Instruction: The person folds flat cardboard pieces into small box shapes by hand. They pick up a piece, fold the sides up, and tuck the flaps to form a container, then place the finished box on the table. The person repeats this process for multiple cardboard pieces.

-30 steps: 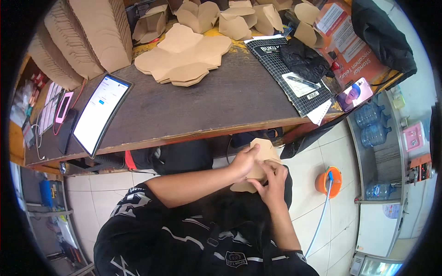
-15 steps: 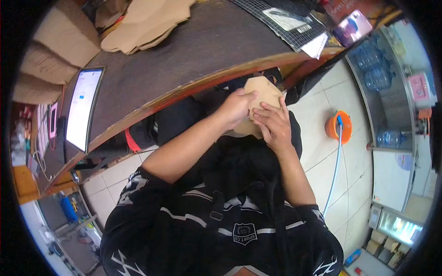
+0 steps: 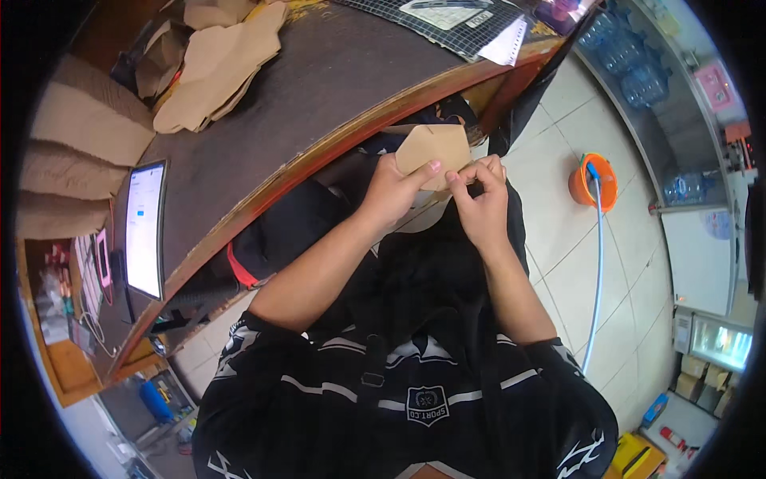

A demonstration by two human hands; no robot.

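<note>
Above my lap, just off the table's front edge, a small brown cardboard piece (image 3: 437, 150) with folded panels is held up between both hands. My left hand (image 3: 392, 191) is closed on its left side, thumb lying across the front panel. At the lower right edge of the cardboard, my right hand (image 3: 483, 191) has its fingers curled and thumb and fingertips pinched together. The fingers behind the panel are hidden.
Flat cut cardboard pieces (image 3: 223, 68) lie stacked on the dark table (image 3: 319, 88). A lit screen (image 3: 146, 229) stands at the left, and a gridded cutting mat (image 3: 447, 36) lies at the far edge. An orange bucket (image 3: 581, 195) with a blue-handled tool stands on the tiled floor.
My right fingers have gone from lying spread over the cardboard to pinching its lower right edge. The cardboard has turned a little, and the whole view has shifted.
</note>
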